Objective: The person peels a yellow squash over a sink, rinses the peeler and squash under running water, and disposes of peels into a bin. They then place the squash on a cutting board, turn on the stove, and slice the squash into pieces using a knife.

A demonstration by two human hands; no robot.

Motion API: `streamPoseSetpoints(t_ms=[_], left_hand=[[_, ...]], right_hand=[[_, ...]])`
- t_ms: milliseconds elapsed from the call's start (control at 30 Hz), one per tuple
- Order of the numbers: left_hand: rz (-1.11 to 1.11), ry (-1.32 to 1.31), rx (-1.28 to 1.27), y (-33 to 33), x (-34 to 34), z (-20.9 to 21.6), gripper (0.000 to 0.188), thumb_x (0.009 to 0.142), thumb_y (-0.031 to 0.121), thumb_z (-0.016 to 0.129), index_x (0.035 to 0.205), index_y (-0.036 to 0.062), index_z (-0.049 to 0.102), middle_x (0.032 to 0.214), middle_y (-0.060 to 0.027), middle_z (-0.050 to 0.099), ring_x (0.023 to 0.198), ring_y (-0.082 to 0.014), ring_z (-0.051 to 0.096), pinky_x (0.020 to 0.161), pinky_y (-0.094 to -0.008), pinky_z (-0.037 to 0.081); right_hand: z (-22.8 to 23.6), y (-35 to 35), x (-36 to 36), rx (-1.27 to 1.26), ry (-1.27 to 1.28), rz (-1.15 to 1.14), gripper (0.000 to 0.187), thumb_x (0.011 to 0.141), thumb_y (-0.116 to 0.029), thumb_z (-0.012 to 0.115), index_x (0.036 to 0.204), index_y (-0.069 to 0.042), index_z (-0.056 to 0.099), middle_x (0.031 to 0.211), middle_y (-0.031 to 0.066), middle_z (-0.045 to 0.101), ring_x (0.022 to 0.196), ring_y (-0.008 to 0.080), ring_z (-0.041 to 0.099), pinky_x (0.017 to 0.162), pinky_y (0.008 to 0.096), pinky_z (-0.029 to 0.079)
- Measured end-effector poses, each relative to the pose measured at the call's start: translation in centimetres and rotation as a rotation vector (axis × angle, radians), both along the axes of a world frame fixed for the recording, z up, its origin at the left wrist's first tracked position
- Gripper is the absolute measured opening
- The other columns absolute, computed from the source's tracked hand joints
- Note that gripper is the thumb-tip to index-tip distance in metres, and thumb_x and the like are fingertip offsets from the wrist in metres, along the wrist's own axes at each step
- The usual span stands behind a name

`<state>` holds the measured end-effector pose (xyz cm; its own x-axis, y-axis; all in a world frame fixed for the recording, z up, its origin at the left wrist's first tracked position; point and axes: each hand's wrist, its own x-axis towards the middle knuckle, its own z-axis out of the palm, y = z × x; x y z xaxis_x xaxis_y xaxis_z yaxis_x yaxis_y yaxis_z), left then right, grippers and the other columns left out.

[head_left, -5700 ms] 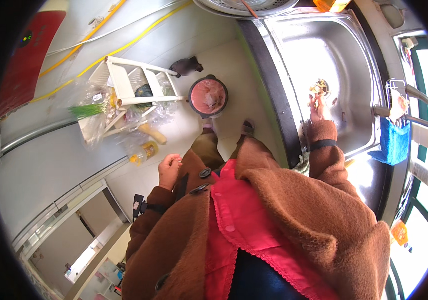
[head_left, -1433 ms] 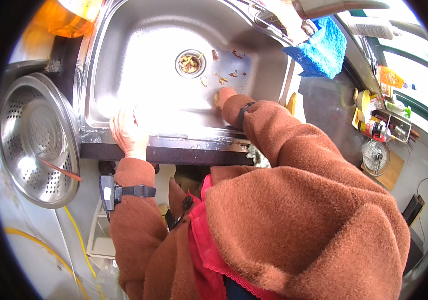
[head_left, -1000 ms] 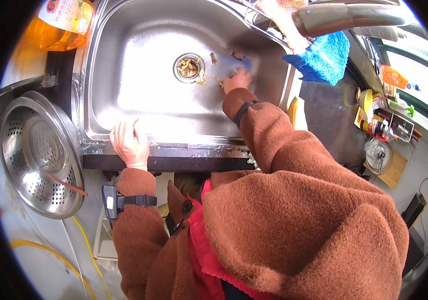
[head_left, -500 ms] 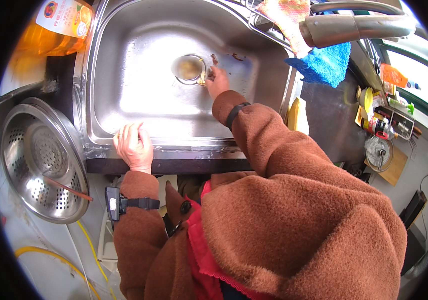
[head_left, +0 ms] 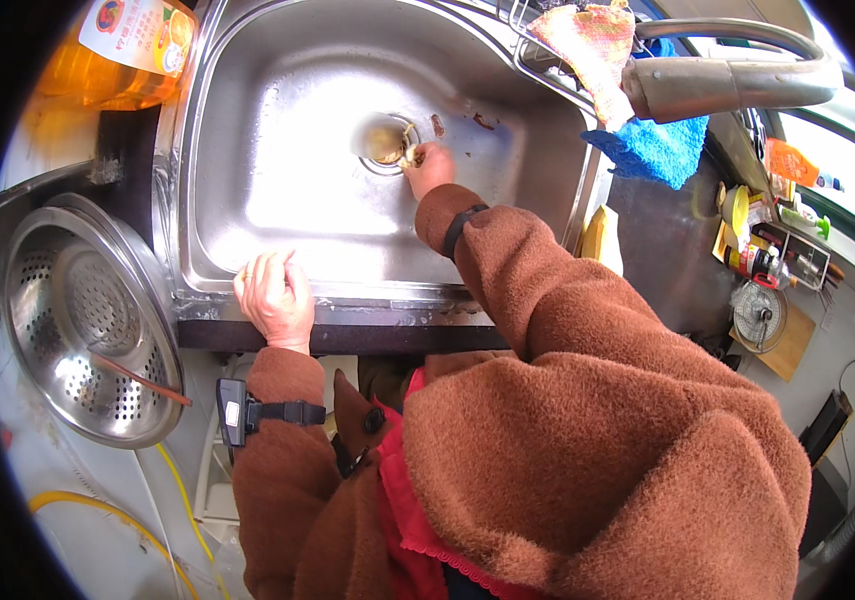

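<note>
Deep in the stainless steel sink [head_left: 343, 225], my right hand [head_left: 432, 168] reaches to the drain [head_left: 386, 145]. Its fingers are pinched around pale yellowish food scraps [head_left: 411, 157] at the drain's right edge. A blurred yellow-brown mass lies in the drain opening. Two dark brown scraps [head_left: 438, 125] stick to the sink floor beyond my right hand. On the sink's front rim rests my left hand [head_left: 279, 300], its fingers loosely curled in with nothing seen in them.
A steel colander [head_left: 98, 300] stands left of the sink, below a bottle of orange liquid [head_left: 133, 75]. The faucet [head_left: 728, 85] juts in at upper right, over a blue cloth [head_left: 653, 150] and a checked cloth [head_left: 593, 50]. A yellow object [head_left: 602, 238] sits by the right rim.
The view has shifted slightly, so the sink appears lower and farther right. My right hand has moved closer to the drain with its fingers pinched at the scraps. My left hand stays on the rim.
</note>
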<state>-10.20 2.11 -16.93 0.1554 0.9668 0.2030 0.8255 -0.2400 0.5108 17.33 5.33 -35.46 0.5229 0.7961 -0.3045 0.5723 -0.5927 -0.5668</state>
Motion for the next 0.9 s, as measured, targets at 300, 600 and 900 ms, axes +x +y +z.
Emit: streamPoseSetpoints(t_ms=[300, 600, 900], left_hand=[[-0.002, 0.007, 0.0, 0.1, 0.1, 0.2, 0.015, 0.078, 0.0, 0.062, 0.089, 0.0073, 0.067, 0.084, -0.0055, 0.066, 0.087, -0.024, 0.064, 0.09, -0.0396, 0.042], [-0.004, 0.009, -0.017, 0.0, 0.0, 0.0, 0.016, 0.077, 0.0, 0.062, 0.09, 0.0077, 0.067, 0.086, -0.0057, 0.067, 0.087, -0.0243, 0.064, 0.09, -0.0396, 0.042], [-0.005, -0.003, -0.011, 0.1, 0.0, 0.0, 0.017, 0.077, 0.0, 0.061, 0.091, 0.0079, 0.067, 0.086, -0.0056, 0.066, 0.087, -0.0246, 0.064, 0.09, -0.0397, 0.042]], right_hand=[[-0.6, 2.7, 1.3, 0.34, 0.149, -0.018, 0.038, 0.075, -0.002, 0.069, 0.112, 0.001, 0.065, 0.109, 0.0199, 0.064, 0.103, 0.033, 0.061, 0.092, 0.0407, 0.048], [-0.3, 3.0, 6.6, 0.196, -0.282, -0.103, 0.042, 0.077, -0.012, 0.073, 0.116, -0.001, 0.06, 0.114, 0.0201, 0.06, 0.111, 0.0375, 0.053, 0.1, 0.047, 0.04], [0.7, 2.0, -1.1, 0.281, 0.126, 0.287, 0.03, 0.084, -0.009, 0.065, 0.113, -0.001, 0.064, 0.111, 0.0245, 0.059, 0.105, 0.0405, 0.056, 0.095, 0.0456, 0.045]])
